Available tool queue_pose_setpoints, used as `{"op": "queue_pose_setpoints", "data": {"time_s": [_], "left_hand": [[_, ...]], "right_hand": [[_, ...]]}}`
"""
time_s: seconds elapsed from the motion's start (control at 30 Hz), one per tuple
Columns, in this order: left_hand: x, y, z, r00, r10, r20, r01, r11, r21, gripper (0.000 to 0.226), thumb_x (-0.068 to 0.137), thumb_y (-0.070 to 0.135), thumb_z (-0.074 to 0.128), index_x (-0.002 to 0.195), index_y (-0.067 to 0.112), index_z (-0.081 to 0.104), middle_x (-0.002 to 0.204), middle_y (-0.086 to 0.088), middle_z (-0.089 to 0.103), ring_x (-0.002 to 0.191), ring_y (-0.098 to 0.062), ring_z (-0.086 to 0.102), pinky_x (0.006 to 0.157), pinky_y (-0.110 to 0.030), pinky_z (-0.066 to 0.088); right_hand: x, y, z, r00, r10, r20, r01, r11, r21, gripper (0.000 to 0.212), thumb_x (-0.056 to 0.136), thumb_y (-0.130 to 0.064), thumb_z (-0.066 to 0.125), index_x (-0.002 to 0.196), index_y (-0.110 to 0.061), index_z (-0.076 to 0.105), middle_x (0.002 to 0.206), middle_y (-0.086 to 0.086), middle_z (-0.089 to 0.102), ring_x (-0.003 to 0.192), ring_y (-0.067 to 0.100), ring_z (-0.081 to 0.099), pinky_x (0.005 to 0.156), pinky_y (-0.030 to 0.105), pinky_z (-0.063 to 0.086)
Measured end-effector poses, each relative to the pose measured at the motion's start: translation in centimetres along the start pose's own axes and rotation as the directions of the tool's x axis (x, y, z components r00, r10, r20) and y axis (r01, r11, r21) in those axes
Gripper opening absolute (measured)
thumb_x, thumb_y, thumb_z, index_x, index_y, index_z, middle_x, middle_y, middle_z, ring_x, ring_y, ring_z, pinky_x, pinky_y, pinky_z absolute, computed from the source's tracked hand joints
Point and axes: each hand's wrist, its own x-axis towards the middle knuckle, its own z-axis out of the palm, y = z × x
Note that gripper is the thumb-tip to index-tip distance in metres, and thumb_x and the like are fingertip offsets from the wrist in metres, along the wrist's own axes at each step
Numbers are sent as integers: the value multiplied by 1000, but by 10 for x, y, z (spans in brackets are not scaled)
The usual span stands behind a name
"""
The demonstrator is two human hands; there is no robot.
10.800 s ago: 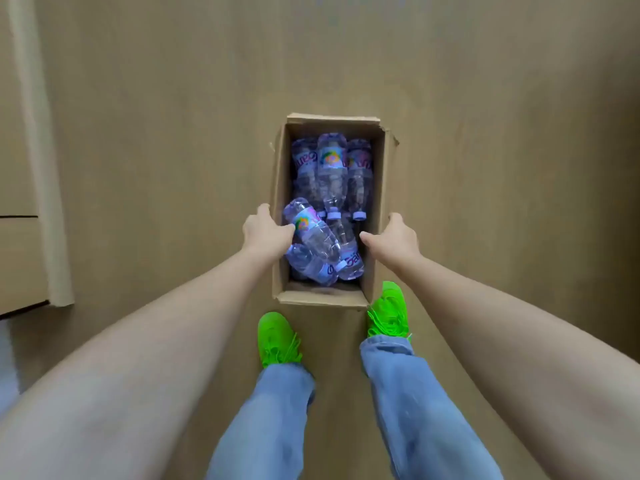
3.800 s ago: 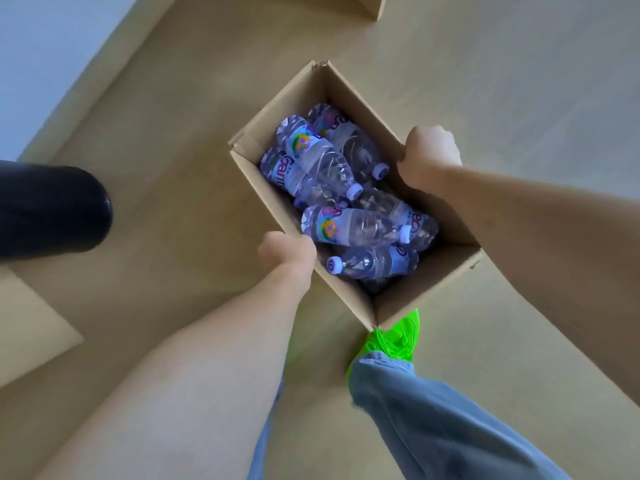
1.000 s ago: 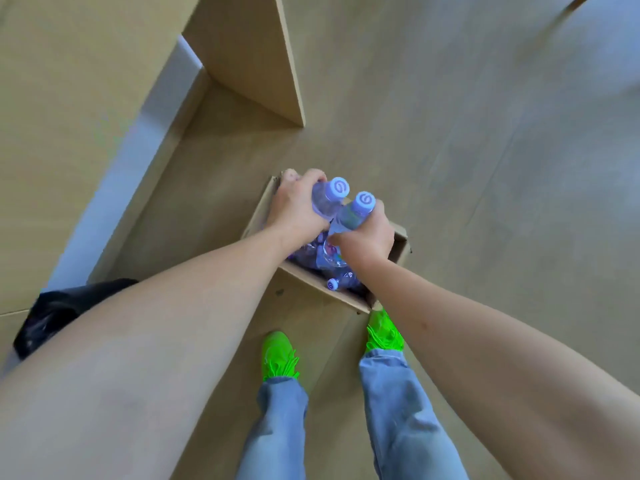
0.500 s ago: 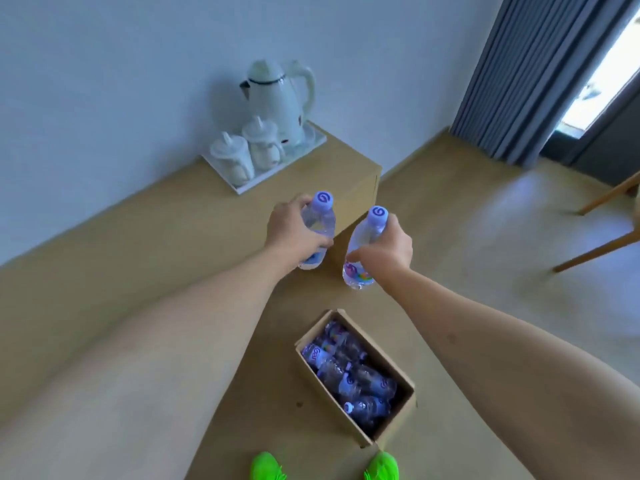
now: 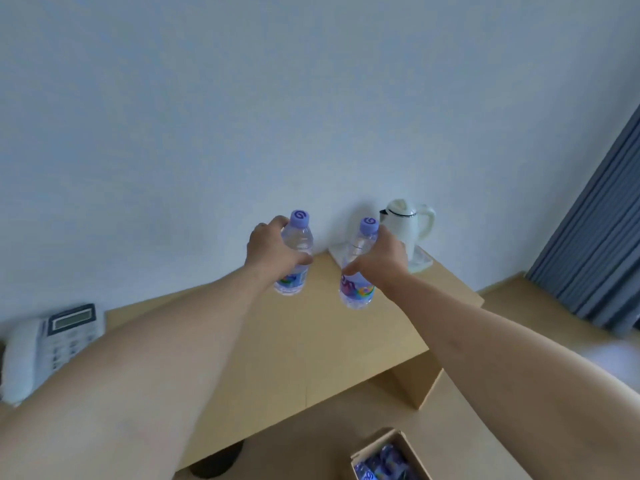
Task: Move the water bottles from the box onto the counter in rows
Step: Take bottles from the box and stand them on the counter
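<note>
Peeking out from behind the left forearm, a telephone (image 5: 52, 337) sits at the surface's (image 5: 311, 344) left end, partly hidden and cut off by the frame. The left hand (image 5: 272, 249) is wrapped around an upright water bottle (image 5: 294, 258) near the back edge; whether its base touches the wood is hard to tell. Just beside it, the right hand (image 5: 379, 261) grips a second bottle (image 5: 358, 268), also upright. Behind that hand a white kettle (image 5: 408, 223) stands on a tray (image 5: 420, 261) at the back right corner, both partly covered. On the floor, the box (image 5: 388, 455) is cropped by the bottom edge; blurred bottles (image 5: 384, 467) lie inside.
</note>
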Motion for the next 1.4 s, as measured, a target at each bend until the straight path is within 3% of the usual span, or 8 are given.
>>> {"op": "queue_pose_setpoints", "data": {"time_s": [0.13, 0.47, 0.73, 0.87, 1.0, 1.27, 1.4], "left_hand": [[13, -55, -57, 996, -60, -59, 61, 998, 12, 74, 50, 38, 85, 116, 29, 54, 105, -4, 55, 93, -22, 57, 72, -31, 49], [25, -177, -127, 942, -278, -188, 283, 959, 0, 70, 49, 36, 86, 109, 29, 51, 103, -1, 52, 90, -20, 54, 69, -28, 41], [64, -246, -110, 889, -395, -230, 411, 911, 25, 61, 56, 28, 87, 106, 20, 53, 103, 1, 52, 90, -19, 55, 72, -27, 40], [87, -275, -96, 874, -431, -225, 446, 895, 19, 57, 56, 27, 85, 107, 25, 61, 98, 7, 62, 88, -16, 61, 69, -25, 45], [112, -290, -70, 867, -448, -218, 448, 893, -48, 53, 59, 25, 85, 109, 22, 65, 98, 7, 67, 89, -15, 63, 70, -22, 45], [150, -294, -42, 855, -449, -258, 452, 890, -52, 53, 63, 24, 84, 110, 15, 61, 100, -2, 65, 94, -23, 61, 78, -33, 50], [161, -297, -38, 843, -480, -244, 483, 874, -52, 67, 59, 23, 87, 118, 16, 55, 108, -1, 64, 98, -22, 60, 83, -33, 51]], "right_hand": [[2, -49, 58, 994, -77, 79, 77, 997, -5, 74, 44, -21, 92, 108, -18, 56, 99, 1, 63, 95, 23, 60, 84, 39, 54], [20, -113, 190, 923, -212, 320, 229, 973, -15, 71, 46, -24, 90, 106, -23, 53, 95, -5, 57, 91, 20, 59, 78, 36, 55], [66, -120, 293, 870, -227, 438, 356, 904, -238, 72, 44, -42, 87, 100, -30, 42, 80, -10, 52, 77, 19, 56, 62, 27, 43], [96, -110, 336, 872, -168, 459, 274, 946, -175, 71, 48, -33, 87, 99, -23, 39, 76, -10, 45, 77, 20, 54, 60, 28, 42], [121, -96, 366, 871, -180, 456, 259, 959, -117, 66, 52, -24, 87, 97, -20, 39, 82, -5, 51, 76, 22, 53, 59, 29, 41], [140, -91, 397, 852, -223, 473, 306, 946, -105, 59, 58, -17, 83, 99, -19, 40, 99, 0, 43, 78, 23, 52, 63, 32, 43], [142, -92, 404, 856, -234, 461, 313, 944, -103, 59, 57, -17, 82, 100, -17, 42, 99, -1, 40, 76, 26, 56, 61, 34, 46]]}}
